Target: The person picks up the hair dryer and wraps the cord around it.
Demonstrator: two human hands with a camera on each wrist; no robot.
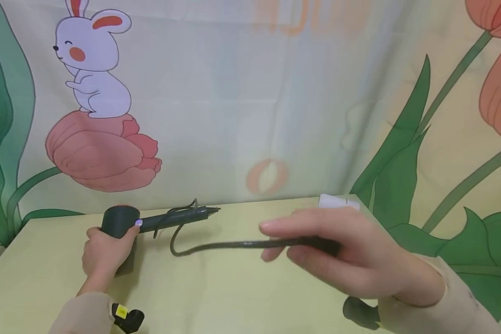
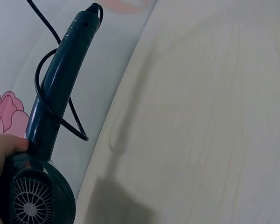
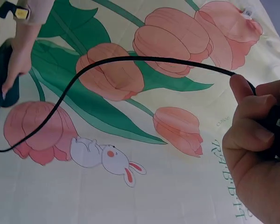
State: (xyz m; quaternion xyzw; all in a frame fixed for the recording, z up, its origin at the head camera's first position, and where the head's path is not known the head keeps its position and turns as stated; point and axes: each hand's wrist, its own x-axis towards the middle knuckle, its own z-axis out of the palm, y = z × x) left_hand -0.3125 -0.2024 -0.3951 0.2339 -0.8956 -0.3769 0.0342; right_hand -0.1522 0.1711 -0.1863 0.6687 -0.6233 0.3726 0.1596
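My left hand [image 1: 104,253] grips the round body of a dark green hair dryer [image 1: 118,222] at the left of the table. Its handle [image 2: 60,79] points right in the head view, with part of the cord looped loosely around it. A grille shows on the body in the left wrist view. From the handle's end the black cord [image 3: 126,58] runs across to my right hand [image 1: 350,253]. That hand holds the cord's far end by a black plug [image 3: 276,133], raised above the table. The plug's prongs are hard to make out.
A pale yellow table [image 1: 234,297] lies under both hands. Near its back right edge is a white object [image 1: 338,202], partly hidden behind my right hand. A cloth backdrop [image 1: 242,116] with a rabbit and tulips hangs behind the table.
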